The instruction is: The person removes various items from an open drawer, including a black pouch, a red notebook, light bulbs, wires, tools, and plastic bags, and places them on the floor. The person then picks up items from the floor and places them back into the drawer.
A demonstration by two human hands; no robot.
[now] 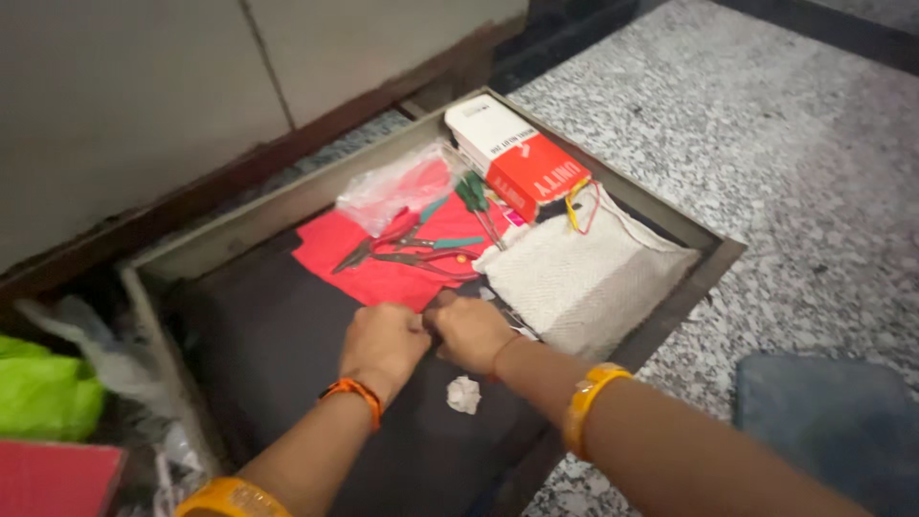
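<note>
Both my hands are down on the dark cloth [278, 345] inside a shallow grey tray [239, 225]. My left hand [383, 343] and my right hand [469, 330] are clenched close together, knuckles up, at the near edge of a red cloth [330, 251]. What the fingers pinch is hidden. Pliers with red and green handles [407, 247] lie on the red cloth just beyond my hands. A crumpled white scrap [464, 393] sits by my right wrist.
A red and white box [517, 158] stands at the tray's far corner, beside green-handled screwdrivers [476, 203], a clear plastic bag [392, 182] and yellow-red wires [581, 206]. A white woven cloth [593, 278] fills the right side. Speckled stone floor [766, 144] lies right; a green bag [43, 393] sits left.
</note>
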